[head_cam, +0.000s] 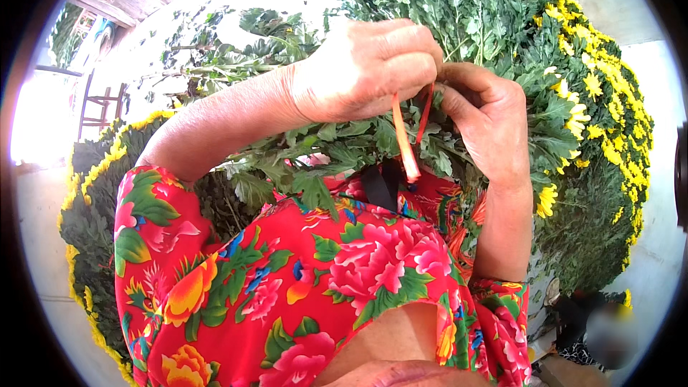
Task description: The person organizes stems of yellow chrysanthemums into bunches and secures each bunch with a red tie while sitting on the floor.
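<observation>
My left hand [376, 70] is curled, back upward, with its fingers closed on a red plastic tying strip [404, 137]. A loop of the strip hangs below the fingers in front of my chest. My right hand [486, 113] meets it from the right, thumb and forefinger pinched together at the strip, though the exact grip is hidden behind the knuckles. Under both hands lies a bunch of yellow chrysanthemums [349, 148], stems and leaves to the left, yellow blooms [576, 118] to the right.
Stacked yellow chrysanthemums [602, 91] rise along the right and far side. Another flower pile [97, 215] stands at the left. Loose leafy stems [231, 67] lie ahead. More red strips [459, 236] hang by my right forearm. A blurred person [610, 333] is at the lower right.
</observation>
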The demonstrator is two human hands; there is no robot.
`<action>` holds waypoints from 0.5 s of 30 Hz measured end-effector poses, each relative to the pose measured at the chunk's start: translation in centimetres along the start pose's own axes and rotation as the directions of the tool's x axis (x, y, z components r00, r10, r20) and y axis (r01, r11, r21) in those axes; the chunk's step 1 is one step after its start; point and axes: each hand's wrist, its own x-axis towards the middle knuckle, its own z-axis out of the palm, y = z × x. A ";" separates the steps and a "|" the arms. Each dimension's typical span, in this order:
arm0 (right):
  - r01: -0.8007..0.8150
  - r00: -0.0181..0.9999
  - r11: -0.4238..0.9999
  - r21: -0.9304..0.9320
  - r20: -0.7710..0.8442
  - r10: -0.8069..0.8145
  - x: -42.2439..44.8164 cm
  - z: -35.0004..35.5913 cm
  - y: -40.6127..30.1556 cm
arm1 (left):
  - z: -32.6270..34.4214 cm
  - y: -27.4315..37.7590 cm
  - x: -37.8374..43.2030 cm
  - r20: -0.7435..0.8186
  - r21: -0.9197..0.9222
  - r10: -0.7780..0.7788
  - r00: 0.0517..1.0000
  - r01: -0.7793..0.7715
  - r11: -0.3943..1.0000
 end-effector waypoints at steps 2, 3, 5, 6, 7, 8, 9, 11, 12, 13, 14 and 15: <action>-0.005 0.999 1.000 -0.014 -0.033 0.004 0.0 0.0 0.0 | 0.2 0.2 -0.2 -0.065 -0.040 -0.102 0.993 0.099 0.994; -0.027 0.999 0.999 0.044 -0.027 0.028 0.0 -0.1 0.1 | 0.1 0.3 -0.1 -0.065 -0.037 -0.105 0.992 0.103 0.994; -0.073 0.997 0.985 0.159 -0.009 0.076 0.0 -0.3 0.2 | -0.2 0.4 0.0 -0.027 -0.067 -0.156 0.987 0.154 0.986; -0.074 0.997 0.984 0.159 -0.008 0.076 0.1 0.1 0.3 | -0.3 0.2 0.0 -0.026 -0.067 -0.151 0.988 0.149 0.987; 0.017 0.999 0.992 0.126 -0.045 -0.012 0.3 0.8 0.5 | -0.1 0.1 -0.1 -0.026 -0.068 -0.152 0.988 0.150 0.986; 0.107 0.992 0.990 0.088 -0.078 -0.100 0.4 1.2 0.8 | 0.1 -0.1 -0.2 -0.037 -0.055 -0.138 0.990 0.136 0.989; 0.108 0.992 0.990 0.090 -0.076 -0.101 0.6 1.0 0.9 | 0.2 -0.1 -0.2 -0.048 -0.039 -0.124 0.991 0.122 0.992; 0.177 0.984 0.982 -0.066 0.018 -0.176 0.8 0.3 1.4 | -0.1 -0.1 -0.3 -0.046 -0.051 -0.143 0.989 0.140 0.989; 0.174 0.985 0.982 -0.067 0.022 -0.173 0.8 0.2 1.5 | -0.2 -0.1 -0.4 -0.047 -0.069 -0.160 0.986 0.156 0.985; 0.115 0.993 0.991 0.068 0.012 -0.116 0.7 0.0 1.6 | -0.2 -0.1 -0.3 -0.049 -0.071 -0.164 0.985 0.160 0.985; 0.054 0.998 0.978 0.201 0.010 -0.057 0.7 -0.1 1.7 | -0.4 -0.2 -0.2 -0.014 -0.135 -0.209 0.978 0.205 0.969; 0.050 0.998 0.978 0.202 0.014 -0.054 0.6 -0.3 1.8 | -0.5 -0.3 -0.1 0.025 -0.196 -0.253 0.967 0.253 0.947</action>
